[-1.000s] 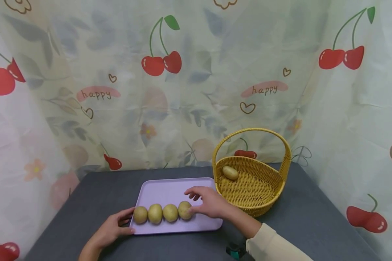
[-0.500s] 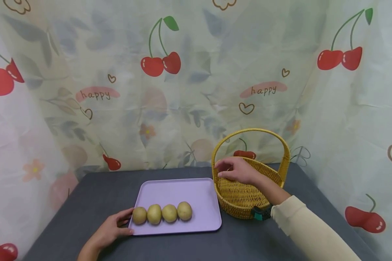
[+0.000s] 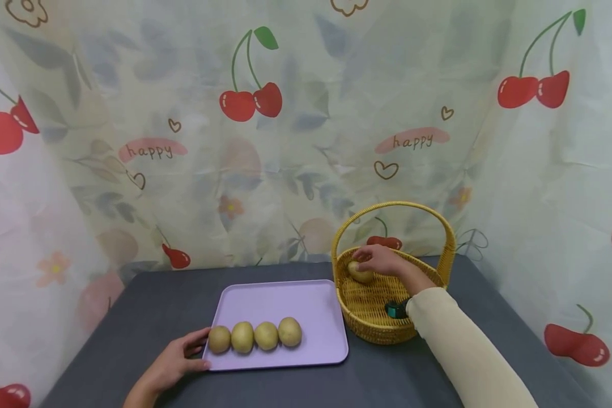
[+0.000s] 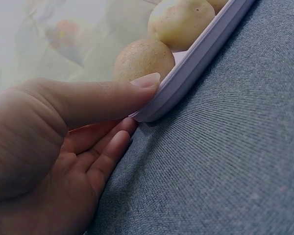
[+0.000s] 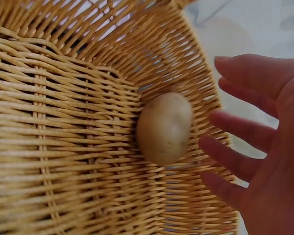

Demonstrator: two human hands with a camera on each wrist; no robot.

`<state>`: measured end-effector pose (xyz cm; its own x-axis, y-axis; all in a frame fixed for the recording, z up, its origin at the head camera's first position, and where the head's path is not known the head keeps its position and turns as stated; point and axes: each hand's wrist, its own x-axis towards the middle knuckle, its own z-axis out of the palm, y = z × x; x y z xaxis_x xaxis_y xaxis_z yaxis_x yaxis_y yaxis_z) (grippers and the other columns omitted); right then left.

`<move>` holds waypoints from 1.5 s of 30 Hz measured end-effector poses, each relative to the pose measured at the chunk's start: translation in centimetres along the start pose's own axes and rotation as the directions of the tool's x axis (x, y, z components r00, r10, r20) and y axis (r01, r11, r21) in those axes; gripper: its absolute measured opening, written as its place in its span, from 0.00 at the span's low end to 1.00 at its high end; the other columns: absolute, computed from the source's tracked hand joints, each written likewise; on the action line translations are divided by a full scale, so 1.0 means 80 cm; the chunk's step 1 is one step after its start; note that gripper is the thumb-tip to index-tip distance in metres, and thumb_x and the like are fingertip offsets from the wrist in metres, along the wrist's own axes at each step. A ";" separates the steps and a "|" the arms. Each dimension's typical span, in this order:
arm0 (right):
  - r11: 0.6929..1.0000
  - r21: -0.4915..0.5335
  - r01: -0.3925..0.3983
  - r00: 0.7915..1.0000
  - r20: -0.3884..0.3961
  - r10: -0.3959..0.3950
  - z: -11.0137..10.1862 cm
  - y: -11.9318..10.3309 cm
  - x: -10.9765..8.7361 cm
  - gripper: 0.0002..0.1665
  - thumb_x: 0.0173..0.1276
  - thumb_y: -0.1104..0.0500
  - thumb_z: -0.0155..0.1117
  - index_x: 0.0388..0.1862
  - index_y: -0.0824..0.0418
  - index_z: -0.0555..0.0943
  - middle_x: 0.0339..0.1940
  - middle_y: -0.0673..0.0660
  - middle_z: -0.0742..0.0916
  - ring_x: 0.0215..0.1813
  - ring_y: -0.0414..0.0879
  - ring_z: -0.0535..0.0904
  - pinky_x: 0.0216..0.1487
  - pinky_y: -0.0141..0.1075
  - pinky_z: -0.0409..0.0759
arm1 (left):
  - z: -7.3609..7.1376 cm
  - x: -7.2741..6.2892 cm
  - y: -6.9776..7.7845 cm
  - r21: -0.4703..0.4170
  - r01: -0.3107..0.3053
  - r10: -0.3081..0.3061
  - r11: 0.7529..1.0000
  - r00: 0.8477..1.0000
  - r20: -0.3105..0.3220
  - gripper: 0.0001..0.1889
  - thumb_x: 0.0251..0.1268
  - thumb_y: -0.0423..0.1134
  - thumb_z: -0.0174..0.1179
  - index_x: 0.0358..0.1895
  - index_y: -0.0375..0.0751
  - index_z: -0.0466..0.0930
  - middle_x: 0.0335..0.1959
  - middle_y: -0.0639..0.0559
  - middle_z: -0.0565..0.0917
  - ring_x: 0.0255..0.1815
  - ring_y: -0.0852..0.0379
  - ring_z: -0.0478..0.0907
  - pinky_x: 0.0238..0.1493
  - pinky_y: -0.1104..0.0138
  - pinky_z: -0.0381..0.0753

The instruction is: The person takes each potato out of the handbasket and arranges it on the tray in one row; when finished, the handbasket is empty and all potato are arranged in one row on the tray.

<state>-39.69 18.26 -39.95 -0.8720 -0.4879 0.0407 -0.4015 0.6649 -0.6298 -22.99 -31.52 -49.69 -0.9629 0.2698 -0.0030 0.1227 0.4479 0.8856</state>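
Note:
Several potatoes (image 3: 242, 338) sit in a row on the lilac tray (image 3: 311, 340), along its front left part. My left hand (image 3: 170, 362) grips the tray's near left corner, thumb (image 4: 103, 98) on the rim and fingers round the side, close to the end potato (image 4: 142, 61). Another potato (image 5: 164, 128) lies in the wicker basket (image 3: 387, 326), against the inner wall. Over it reaches my right hand (image 3: 382, 262). In the right wrist view its fingers (image 5: 235, 159) are spread and bent slightly beside that potato, with a gap between and nothing held.
The basket's tall arched handle (image 3: 392, 204) rises over the right hand. Basket and tray stand side by side on a dark grey cloth (image 3: 183, 294). A cherry-print curtain (image 3: 306, 141) hangs behind and on both sides.
My right hand has left the row's right-end potato, moved right and back to the basket, and lowered over the potato inside. The left hand stays at the tray corner.

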 end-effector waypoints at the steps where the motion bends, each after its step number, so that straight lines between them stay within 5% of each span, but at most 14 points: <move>1: 1.000 -0.003 -0.008 1.000 0.007 0.008 0.002 0.003 0.002 0.20 0.70 0.60 0.62 0.57 0.68 0.78 0.55 0.64 0.82 0.59 0.60 0.75 0.57 0.53 0.72 | 0.000 0.000 0.001 0.002 0.000 0.000 1.000 1.000 0.001 0.41 0.52 0.33 0.73 0.67 0.21 0.63 0.60 0.27 0.73 0.58 0.36 0.73 0.53 0.66 0.75; 12: 0.989 -0.133 -0.062 0.995 0.063 0.071 0.022 0.018 0.015 0.22 0.62 0.62 0.66 0.56 0.63 0.81 0.52 0.59 0.83 0.46 0.52 0.74 0.49 0.44 0.72 | 0.001 0.000 0.004 -0.010 -0.016 0.016 1.000 1.000 -0.002 0.40 0.51 0.33 0.73 0.67 0.22 0.63 0.60 0.27 0.74 0.58 0.36 0.73 0.52 0.69 0.74; 21: 0.962 -0.265 -0.067 0.982 0.152 0.110 0.025 0.011 0.014 0.27 0.55 0.66 0.71 0.56 0.56 0.82 0.52 0.56 0.82 0.45 0.51 0.72 0.45 0.41 0.70 | 0.000 -0.001 0.006 0.012 -0.002 0.002 1.000 1.000 -0.012 0.40 0.52 0.33 0.73 0.67 0.22 0.63 0.60 0.28 0.73 0.58 0.36 0.74 0.53 0.64 0.75; 30: 0.963 -0.267 0.032 0.981 0.193 0.020 0.015 -0.009 0.000 0.27 0.53 0.66 0.70 0.55 0.54 0.83 0.51 0.53 0.82 0.44 0.49 0.71 0.44 0.41 0.71 | 0.000 -0.003 0.006 0.015 -0.014 0.014 1.000 1.000 -0.016 0.41 0.51 0.33 0.73 0.67 0.22 0.63 0.60 0.27 0.73 0.58 0.35 0.73 0.53 0.65 0.75; 39: 0.988 -0.052 0.145 0.989 0.028 -0.143 0.019 -0.037 -0.043 0.28 0.56 0.59 0.73 0.58 0.56 0.80 0.52 0.55 0.81 0.42 0.48 0.74 0.41 0.42 0.74 | 0.001 -0.003 0.001 0.015 -0.005 0.005 1.000 1.000 -0.010 0.41 0.51 0.33 0.73 0.67 0.21 0.63 0.60 0.26 0.73 0.58 0.36 0.74 0.53 0.67 0.75; 45: 0.967 0.227 0.118 0.992 -0.061 -0.107 0.037 -0.056 -0.069 0.29 0.57 0.60 0.74 0.59 0.58 0.79 0.53 0.59 0.79 0.40 0.51 0.77 0.36 0.45 0.80 | 0.001 -0.003 0.001 0.013 -0.001 0.001 1.000 1.000 -0.009 0.41 0.51 0.33 0.73 0.67 0.22 0.63 0.61 0.27 0.73 0.59 0.36 0.73 0.54 0.64 0.75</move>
<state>-32.25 16.32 -39.68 -0.8393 -0.5209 0.1553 -0.4278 0.4566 -0.7801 -22.75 -31.47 -49.62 -0.9649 0.2626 0.0024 0.1269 0.4582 0.8797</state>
